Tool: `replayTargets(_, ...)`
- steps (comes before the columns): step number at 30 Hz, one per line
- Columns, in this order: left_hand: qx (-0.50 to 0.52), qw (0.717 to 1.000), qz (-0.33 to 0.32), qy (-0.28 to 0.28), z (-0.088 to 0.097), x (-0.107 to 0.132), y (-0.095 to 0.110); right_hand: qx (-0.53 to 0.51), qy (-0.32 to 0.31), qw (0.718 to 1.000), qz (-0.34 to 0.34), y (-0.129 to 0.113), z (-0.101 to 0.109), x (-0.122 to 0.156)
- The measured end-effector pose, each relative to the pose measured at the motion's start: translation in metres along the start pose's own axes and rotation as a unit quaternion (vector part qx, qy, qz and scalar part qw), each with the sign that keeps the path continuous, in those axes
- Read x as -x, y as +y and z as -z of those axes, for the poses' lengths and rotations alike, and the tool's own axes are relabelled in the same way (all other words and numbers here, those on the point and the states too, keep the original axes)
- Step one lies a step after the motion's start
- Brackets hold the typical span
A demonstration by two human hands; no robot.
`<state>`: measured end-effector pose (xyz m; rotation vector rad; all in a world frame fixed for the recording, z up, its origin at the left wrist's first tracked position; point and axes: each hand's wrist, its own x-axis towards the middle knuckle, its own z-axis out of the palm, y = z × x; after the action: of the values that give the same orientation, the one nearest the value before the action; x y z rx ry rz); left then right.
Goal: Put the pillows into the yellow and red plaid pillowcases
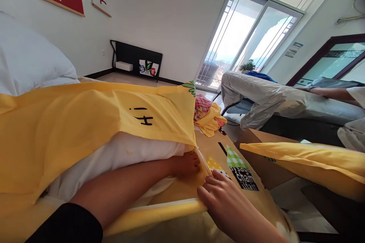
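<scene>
A yellow pillowcase [85,117] with black marks lies across the front, with a white pillow [122,155] partly inside its open side. My left hand [185,164] reaches into the opening by the zipper edge, pressed against the pillow; its fingers are mostly hidden by the cloth. My right hand [225,197] rests outside on the lower yellow layer at the opening's corner, fingers curled on the zipper edge [203,163]. A printed label [242,174] sits just beyond its fingertips.
Another yellow pillow [308,161] lies to the right over a brown box [265,152]. A person in grey trousers [273,100] reclines at the right. White bedding [25,60] is at the left, bundled yellow and red cloth [208,115] behind, glass doors [245,41] beyond.
</scene>
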<state>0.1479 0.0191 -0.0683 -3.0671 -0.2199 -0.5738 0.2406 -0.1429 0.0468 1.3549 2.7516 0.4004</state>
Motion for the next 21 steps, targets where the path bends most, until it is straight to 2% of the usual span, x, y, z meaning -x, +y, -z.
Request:
replayTargets(3,-0.015,0.999,-0.044,-0.022,0.002,0.002,0.001,0.010,-0.011,1.000,-0.001,-0.002,0.002,0.001)
replayTargets(9,-0.010,0.992,-0.054,-0.115,0.004,0.015,-0.006,0.010,-0.069,0.998,-0.006,-0.004,0.010,-0.003)
replayTargets(15,-0.012,0.995,0.030,-0.093,-0.006,0.016,-0.027,0.015,-0.060,0.998,-0.020,-0.001,0.022,-0.009)
replayTargets(21,0.055,0.995,0.034,-0.080,-0.004,0.012,-0.039,0.025,-0.056,0.998,-0.020,-0.002,0.029,-0.008)
